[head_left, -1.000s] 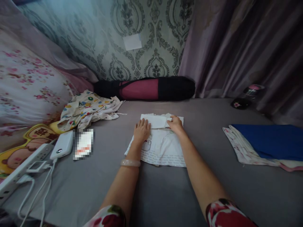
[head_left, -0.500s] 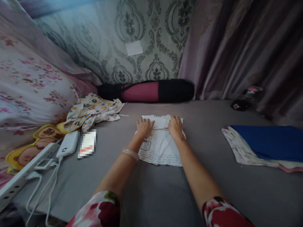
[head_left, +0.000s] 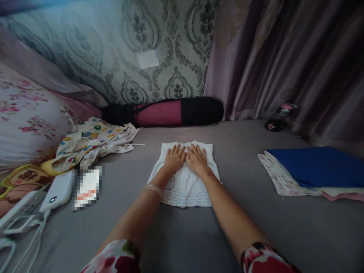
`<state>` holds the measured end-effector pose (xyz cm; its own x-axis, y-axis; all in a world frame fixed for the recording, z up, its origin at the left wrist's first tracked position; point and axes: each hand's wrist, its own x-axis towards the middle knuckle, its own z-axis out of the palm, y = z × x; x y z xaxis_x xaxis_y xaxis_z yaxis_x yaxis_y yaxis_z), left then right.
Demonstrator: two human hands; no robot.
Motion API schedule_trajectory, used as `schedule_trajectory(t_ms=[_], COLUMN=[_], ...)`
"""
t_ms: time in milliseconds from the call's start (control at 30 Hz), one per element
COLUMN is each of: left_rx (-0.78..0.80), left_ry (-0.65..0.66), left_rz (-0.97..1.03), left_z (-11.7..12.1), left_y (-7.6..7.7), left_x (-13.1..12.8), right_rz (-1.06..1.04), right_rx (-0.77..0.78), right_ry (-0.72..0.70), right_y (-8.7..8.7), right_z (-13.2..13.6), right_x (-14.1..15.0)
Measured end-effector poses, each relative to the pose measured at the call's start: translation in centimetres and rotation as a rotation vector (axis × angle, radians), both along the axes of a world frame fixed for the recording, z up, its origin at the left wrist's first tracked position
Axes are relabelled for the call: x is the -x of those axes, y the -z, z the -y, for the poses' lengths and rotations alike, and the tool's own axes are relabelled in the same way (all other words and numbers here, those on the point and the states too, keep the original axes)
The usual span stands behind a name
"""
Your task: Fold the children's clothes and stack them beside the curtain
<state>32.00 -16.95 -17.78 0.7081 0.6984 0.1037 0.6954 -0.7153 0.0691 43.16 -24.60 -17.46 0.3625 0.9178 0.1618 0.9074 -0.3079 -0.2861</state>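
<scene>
A white garment (head_left: pixel 187 193) with printed lines of text and a small drawing lies folded on the grey bed sheet (head_left: pixel 176 231). My left hand (head_left: pixel 174 158) rests flat on its upper part, fingers stretched out. Beside it my right hand (head_left: pixel 196 159) also presses flat on the cloth, fingers a little spread and the thumbs close together. Light creases run through the cloth below the hands. The hands and left forearm cover parts of the garment, including some of the drawing.
Folded cloths with a blue one (head_left: pixel 315 167) on top lie at right. A patterned garment (head_left: pixel 96 138), power bank (head_left: pixel 58 191), power strip (head_left: pixel 24 206) and cables are at left. A black and pink roll bag (head_left: pixel 162 112) lies along the wall; a dark bottle (head_left: pixel 278 119) stands back right.
My hands have left the garment's top edge corners and come together, flat, on its upper middle. The folded top strip now lies smoother and the garment's upper part reaches wider. The view has shifted right.
</scene>
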Motion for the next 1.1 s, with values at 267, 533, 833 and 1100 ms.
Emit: schedule_trajectory(t_ms=[267, 533, 833, 1100], left_rx=[0.080, -0.033, 0.057, -0.008], left_ry=[0.046, -0.084, -0.106, 0.009], left_rz=[-0.038, 0.009, -0.035, 0.023], left_z=[-0.9, -3.1, -3.7, -3.5], left_y=[-1.2, 0.1, -0.1, -0.6], left_x=[-0.1, 1.6, 1.6, -0.1], right_rz=[-0.064, -0.014, -0.043, 0.015], right_rx=[0.035, -0.019, 0.042, -0.076], right_ry=[-0.008, 0.116, 0.131, 0.087], right_y=[-0.9, -0.5, 0.1, -0.4], right_z=[-0.2, -0.5, -0.8, -1.3], right_x=[-0.2, -1.7, -1.9, -1.8])
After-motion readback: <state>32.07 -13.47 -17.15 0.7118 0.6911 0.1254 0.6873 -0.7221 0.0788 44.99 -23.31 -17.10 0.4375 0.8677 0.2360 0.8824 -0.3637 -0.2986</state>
